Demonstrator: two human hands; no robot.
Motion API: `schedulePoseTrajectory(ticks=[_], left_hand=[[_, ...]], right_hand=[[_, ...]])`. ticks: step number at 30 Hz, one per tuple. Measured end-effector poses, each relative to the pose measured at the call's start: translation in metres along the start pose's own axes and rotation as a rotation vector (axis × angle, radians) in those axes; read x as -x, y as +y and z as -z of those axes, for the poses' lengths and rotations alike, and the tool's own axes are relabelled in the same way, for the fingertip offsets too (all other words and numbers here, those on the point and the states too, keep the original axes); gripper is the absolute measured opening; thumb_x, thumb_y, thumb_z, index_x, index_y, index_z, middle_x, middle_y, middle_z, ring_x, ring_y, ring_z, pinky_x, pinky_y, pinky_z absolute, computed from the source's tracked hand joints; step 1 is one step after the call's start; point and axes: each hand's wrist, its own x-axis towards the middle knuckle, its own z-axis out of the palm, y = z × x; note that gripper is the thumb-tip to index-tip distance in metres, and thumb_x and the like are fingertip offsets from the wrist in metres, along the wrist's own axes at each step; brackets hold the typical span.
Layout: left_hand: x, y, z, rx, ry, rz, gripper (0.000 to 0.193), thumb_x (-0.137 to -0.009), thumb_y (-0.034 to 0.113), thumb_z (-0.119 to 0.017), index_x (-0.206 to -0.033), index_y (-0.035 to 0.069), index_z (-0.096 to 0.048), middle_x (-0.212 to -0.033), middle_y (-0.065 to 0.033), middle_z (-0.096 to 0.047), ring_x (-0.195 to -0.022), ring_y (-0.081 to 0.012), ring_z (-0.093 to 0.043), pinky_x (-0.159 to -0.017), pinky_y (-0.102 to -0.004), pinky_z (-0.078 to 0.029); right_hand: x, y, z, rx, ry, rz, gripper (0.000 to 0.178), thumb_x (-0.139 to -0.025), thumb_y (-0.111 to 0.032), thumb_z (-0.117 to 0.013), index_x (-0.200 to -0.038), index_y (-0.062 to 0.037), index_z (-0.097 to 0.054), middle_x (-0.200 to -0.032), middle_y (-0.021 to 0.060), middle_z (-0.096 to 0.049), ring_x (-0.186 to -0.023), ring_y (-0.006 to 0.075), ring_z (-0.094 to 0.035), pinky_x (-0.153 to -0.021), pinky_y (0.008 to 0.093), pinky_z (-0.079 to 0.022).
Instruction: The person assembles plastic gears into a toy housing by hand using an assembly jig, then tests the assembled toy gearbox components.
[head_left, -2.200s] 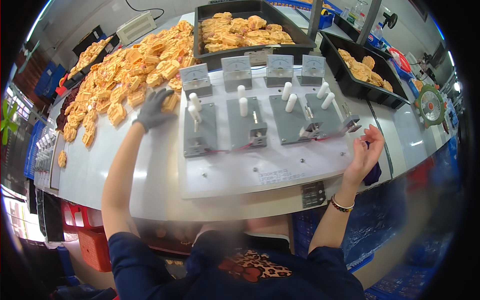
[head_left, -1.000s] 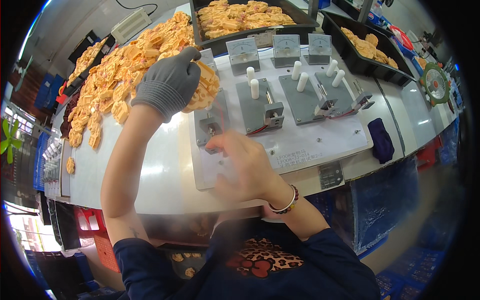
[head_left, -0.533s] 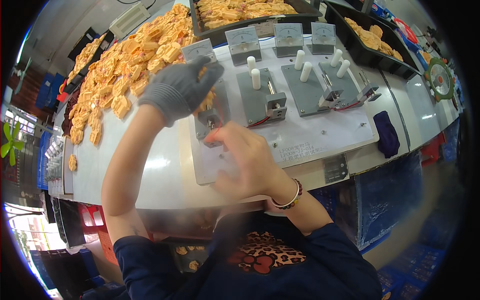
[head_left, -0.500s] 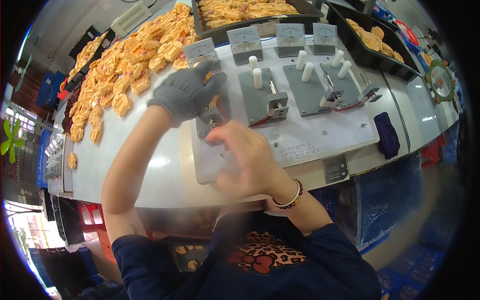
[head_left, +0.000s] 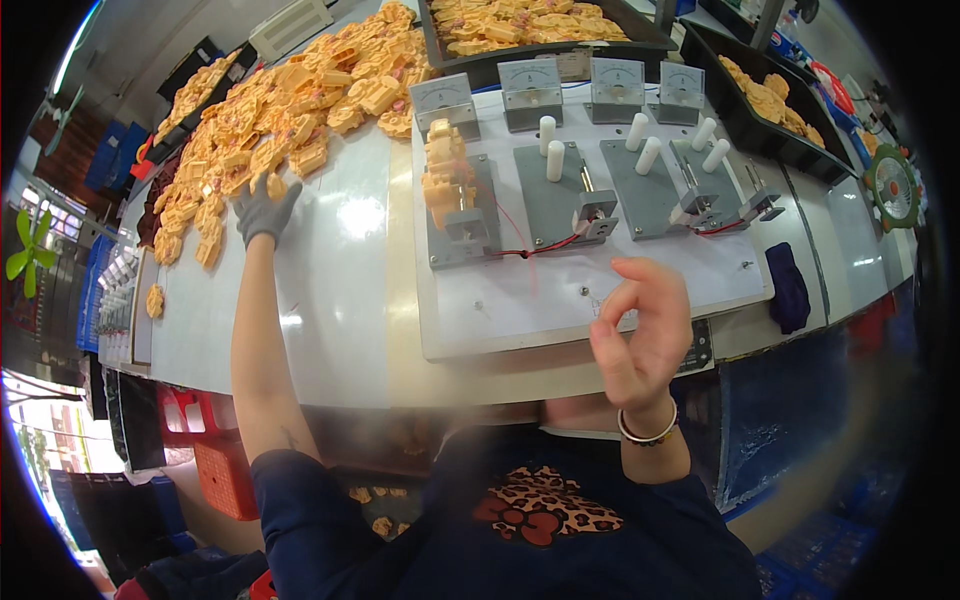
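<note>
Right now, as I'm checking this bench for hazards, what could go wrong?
The gloved left hand is at the edge of the loose pile of orange molded parts; pieces might slide. The part on the leftmost gray fixture has neither hand on it and could shift. Exposed red wires over the white board might snag the right hand.
</note>
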Motion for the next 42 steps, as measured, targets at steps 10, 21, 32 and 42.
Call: schedulePoseTrajectory(ticks=[10,21,32,42], left_hand=[[0.015,0.017,0.029,0.118,-0.302,0.143,0.061,-0.070,0.052,-0.066,-0.113,0.008,-0.060,-0.125,-0.0180,-0.052,-0.108,-0.0339,-0.057,-0.091,-0.0412,-0.046],[0.017,0.034,0.076,1.988,-0.928,0.401,0.051,-0.087,0.031,-0.051,-0.127,0.000,-0.049,-0.107,-0.0165,-0.061,-0.088,-0.0231,-0.063,-0.070,-0.0361,-0.055],[0.110,0.176,0.181,2.539,-0.772,-0.348,0.074,-0.086,0.053,-0.049,-0.137,0.000,-0.039,-0.129,-0.0219,-0.051,-0.103,-0.0328,-0.057,-0.087,-0.0420,-0.047],[0.092,0.211,0.165,2.533,-1.251,-0.436,0.071,-0.088,0.050,-0.046,-0.139,0.001,-0.039,-0.131,-0.0224,-0.051,-0.113,-0.0369,-0.055,-0.099,-0.0524,-0.042]], right_hand=[[-0.011,-0.005,-0.021,0.280,-0.361,0.143,0.023,-0.070,-0.010,-0.067,-0.091,-0.0045,-0.063,-0.083,0.0088,-0.058,-0.074,0.0261,-0.056,-0.063,0.0350,-0.044],[0.004,0.011,-0.057,0.577,-0.415,0.167,0.024,-0.071,-0.018,-0.068,-0.093,-0.0095,-0.065,-0.079,0.0057,-0.057,-0.074,0.0237,-0.056,-0.066,0.0350,-0.043],[-0.004,0.000,-0.028,0.096,-0.154,0.115,0.022,-0.068,-0.005,-0.069,-0.090,-0.0037,-0.065,-0.071,0.0063,-0.055,-0.062,0.0204,-0.052,-0.057,0.0292,-0.041],[-0.009,0.013,-0.009,0.022,-0.104,-0.042,0.018,-0.071,-0.011,-0.069,-0.087,-0.0027,-0.064,-0.066,0.0062,-0.054,-0.058,0.0171,-0.050,-0.054,0.0280,-0.042]])
